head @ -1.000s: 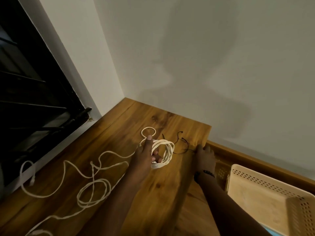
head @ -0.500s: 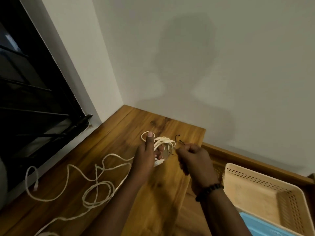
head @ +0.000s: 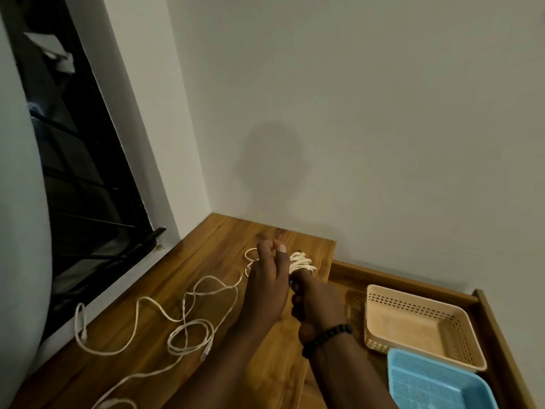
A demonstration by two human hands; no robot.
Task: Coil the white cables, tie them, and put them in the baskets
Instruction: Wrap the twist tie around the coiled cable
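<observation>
Wood-grain tabletop (head: 265,364) set into a corner of pale plaster wall, a dark barred window (head: 88,202) along its left edge; head view, looking down over both forearms.

Centre: the bundled coil of white cable (head: 300,262), lifted off the wood and held between my two hands near the table's far right end. My left hand (head: 267,283) curls its fingers round the left side of the coil so the loops cannot spring apart; its thumb points up beside the strands. My right hand (head: 314,299), a black beaded bracelet (head: 326,339) at its wrist, is closed round the bundle from below. I judge it is working a thin dark tie about the loops, though the tie itself is all but hidden between my fingers.

Left of centre: the uncoiled white cable (head: 188,332) lies in slack curves across the wood, one plug end near the window edge. One strand runs up toward my left hand; whether it belongs to the held coil I cannot tell.

Right, on the lower wooden tray (head: 489,314) beside the table: a perforated beige plastic basket (head: 463,346) and, touching its near corner, a light blue plastic basket (head: 398,376). Both sit within reach of my right hand, so that a tied bundle can be dropped in without my shifting position. No cable shows in the visible part of either.
</observation>
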